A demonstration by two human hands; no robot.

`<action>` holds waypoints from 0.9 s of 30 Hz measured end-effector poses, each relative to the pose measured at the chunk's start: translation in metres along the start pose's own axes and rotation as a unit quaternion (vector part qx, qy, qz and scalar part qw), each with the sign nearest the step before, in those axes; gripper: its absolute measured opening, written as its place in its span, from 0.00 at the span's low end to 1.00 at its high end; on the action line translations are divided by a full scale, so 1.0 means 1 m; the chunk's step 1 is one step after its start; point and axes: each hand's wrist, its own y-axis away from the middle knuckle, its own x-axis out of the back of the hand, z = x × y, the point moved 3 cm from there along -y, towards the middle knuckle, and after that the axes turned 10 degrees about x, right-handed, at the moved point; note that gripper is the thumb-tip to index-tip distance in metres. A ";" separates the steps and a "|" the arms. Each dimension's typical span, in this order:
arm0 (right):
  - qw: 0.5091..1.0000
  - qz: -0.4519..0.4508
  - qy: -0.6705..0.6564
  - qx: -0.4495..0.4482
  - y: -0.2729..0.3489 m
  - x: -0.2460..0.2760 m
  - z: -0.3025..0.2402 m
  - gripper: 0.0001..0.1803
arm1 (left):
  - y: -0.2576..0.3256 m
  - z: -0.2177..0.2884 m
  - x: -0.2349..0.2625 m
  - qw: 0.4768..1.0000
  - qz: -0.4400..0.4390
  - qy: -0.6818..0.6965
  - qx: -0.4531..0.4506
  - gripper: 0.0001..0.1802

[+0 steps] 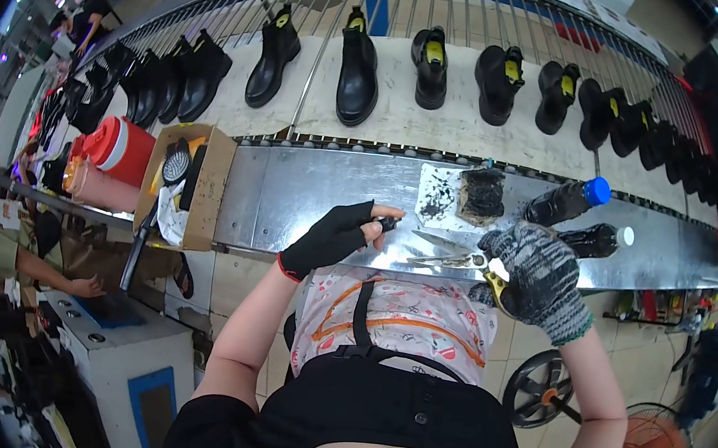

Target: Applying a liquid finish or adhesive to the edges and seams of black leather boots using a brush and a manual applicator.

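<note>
My left hand [328, 236], in a black fingerless glove with a red cuff edge, pinches a small dark piece [390, 224] between thumb and fingers above the metal bench; what it is cannot be made out. Wrapped in a grey-and-black knitted glove, my right hand [541, 277] grips yellow-handled scissors [463, 261]. Their metal blades point left toward the pinched piece, apart from it. Just beyond lie a white sheet with black smears [438, 196] and a blackened sponge-like block [482, 195]. Two dark bottles, one blue-capped [559, 201] and one white-capped [593, 240], lie tilted by my right hand.
Black ankle boots [359, 74] stand in a row on the white conveyor [300, 117] beyond the metal bench [278, 186]. At the left are a cardboard box [211, 191] holding a brush and a red-and-white jug [120, 145]. Another person's arm [53, 274] shows farther left.
</note>
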 end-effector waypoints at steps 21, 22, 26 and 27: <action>0.988 -0.131 0.080 0.026 -0.043 0.022 -0.004 0.24 | 0.006 0.003 0.010 0.996 -0.061 0.045 -0.037 0.26; 0.988 -0.132 0.080 0.025 -0.043 0.021 -0.003 0.24 | 0.006 0.003 0.010 0.997 -0.061 0.042 -0.038 0.25; 0.988 -0.111 0.091 0.059 -0.044 0.022 0.000 0.23 | 0.008 0.007 0.011 0.997 -0.072 0.003 -0.016 0.18; 0.987 -0.119 0.089 0.060 -0.045 0.023 0.001 0.22 | 0.008 0.008 0.012 0.997 -0.073 0.003 -0.016 0.18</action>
